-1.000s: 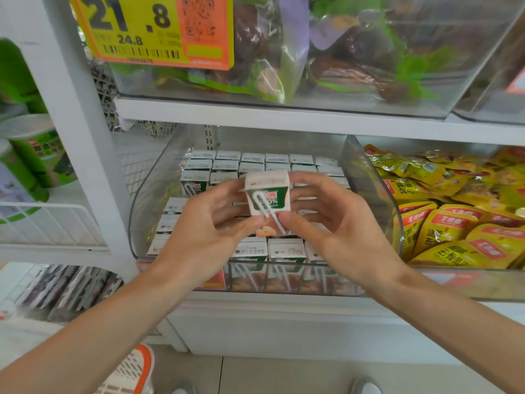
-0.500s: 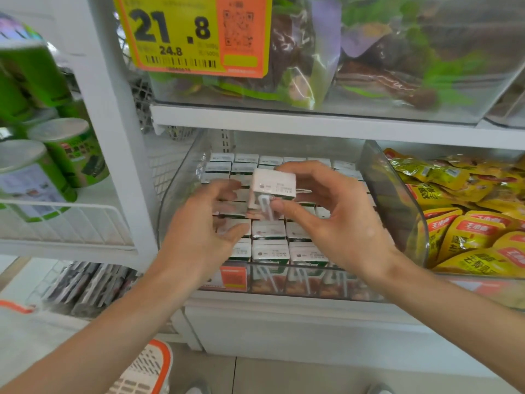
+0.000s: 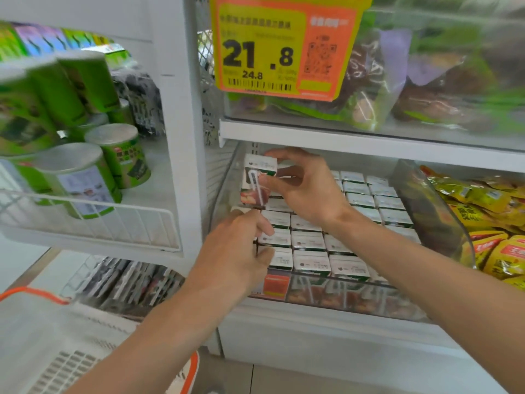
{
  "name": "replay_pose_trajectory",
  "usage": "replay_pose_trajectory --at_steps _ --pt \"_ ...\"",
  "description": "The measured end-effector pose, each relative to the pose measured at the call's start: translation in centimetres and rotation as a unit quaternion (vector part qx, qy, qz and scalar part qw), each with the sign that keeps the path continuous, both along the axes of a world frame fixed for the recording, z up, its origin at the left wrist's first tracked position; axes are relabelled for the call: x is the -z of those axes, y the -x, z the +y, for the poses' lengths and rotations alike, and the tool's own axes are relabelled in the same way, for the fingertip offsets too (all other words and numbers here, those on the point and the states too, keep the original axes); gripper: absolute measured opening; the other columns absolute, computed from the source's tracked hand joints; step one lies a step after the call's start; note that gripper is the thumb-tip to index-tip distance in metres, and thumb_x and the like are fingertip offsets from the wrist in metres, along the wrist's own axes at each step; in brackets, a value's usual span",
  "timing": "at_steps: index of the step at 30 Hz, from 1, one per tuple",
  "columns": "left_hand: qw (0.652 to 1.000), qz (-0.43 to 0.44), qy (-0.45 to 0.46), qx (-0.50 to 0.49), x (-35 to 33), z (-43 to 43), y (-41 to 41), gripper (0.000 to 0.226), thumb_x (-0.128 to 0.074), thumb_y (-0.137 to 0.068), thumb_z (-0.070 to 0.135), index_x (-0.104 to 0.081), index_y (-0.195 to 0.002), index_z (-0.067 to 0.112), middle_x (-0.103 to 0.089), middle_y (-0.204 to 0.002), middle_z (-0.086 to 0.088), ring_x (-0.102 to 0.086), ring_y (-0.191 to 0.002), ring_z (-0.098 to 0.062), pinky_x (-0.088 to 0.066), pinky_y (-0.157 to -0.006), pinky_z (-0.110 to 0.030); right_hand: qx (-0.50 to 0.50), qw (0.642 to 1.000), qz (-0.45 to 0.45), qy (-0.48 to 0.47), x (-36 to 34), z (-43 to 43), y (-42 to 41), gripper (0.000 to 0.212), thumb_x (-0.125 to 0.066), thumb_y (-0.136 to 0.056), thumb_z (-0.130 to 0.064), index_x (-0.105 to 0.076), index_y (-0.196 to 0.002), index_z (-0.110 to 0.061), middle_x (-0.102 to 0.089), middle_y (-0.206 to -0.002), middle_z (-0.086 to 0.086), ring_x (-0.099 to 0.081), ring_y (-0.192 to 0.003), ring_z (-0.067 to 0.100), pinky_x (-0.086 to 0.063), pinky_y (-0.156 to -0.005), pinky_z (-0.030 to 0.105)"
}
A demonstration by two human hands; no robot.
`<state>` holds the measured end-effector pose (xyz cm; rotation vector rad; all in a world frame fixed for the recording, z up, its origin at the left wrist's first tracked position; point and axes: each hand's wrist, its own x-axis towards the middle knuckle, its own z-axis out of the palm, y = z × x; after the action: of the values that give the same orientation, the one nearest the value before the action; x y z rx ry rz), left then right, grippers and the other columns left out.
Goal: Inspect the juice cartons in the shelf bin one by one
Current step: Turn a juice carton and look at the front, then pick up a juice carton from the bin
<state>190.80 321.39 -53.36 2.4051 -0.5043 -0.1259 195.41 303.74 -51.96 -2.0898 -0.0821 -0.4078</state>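
Observation:
A clear shelf bin (image 3: 434,214) holds several rows of small white-topped juice cartons (image 3: 308,240). My right hand (image 3: 306,191) grips one juice carton (image 3: 257,180) upright above the bin's back-left corner, its straw side facing me. My left hand (image 3: 238,248) is lower, at the bin's front-left. Its curled index finger and thumb lie either side of a carton top (image 3: 277,238) in the left column; whether they pinch it is unclear.
A yellow and orange price tag (image 3: 272,52) hangs from the shelf above. Yellow snack packets (image 3: 494,211) fill the bin to the right. Green cans (image 3: 85,172) sit behind a white wire rail on the left. A white and orange basket (image 3: 56,351) is low left.
My left hand has let go of the held carton and dropped to the bin's front-left. My right hand carried that carton up and left, toward the back-left corner. The view shifted left.

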Motion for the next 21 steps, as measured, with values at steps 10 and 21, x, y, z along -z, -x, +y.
replay_pose_trajectory --at_steps 10,21 --pt "1.0 -0.016 0.022 0.004 0.4 0.1 -0.1 0.024 -0.073 -0.096 0.027 -0.059 -0.113 0.037 -0.058 -0.117 0.013 -0.055 -0.112 -0.007 -0.046 -0.097 -0.025 -0.002 0.999 -0.002 0.052 0.2 0.5 -1.0 0.037 -0.081 -0.093 -0.029 -0.069 -0.128 -0.027 -0.066 -0.115 -0.016 -0.073 -0.093 0.001 -0.06 -0.082 0.018" --pt "0.987 0.021 0.053 0.151 -0.1 -0.5 0.4 0.017 -0.086 -0.08 0.048 -0.08 -0.085 0.032 -0.071 -0.073 0.021 -0.062 -0.072 0.009 -0.041 -0.064 -0.006 -0.064 0.97 0.041 0.231 3.4 -0.5 -0.7 0.034 -0.065 -0.105 -0.032 -0.071 -0.135 -0.017 -0.062 -0.127 -0.002 -0.047 -0.13 0.021 -0.045 -0.114 0.043"
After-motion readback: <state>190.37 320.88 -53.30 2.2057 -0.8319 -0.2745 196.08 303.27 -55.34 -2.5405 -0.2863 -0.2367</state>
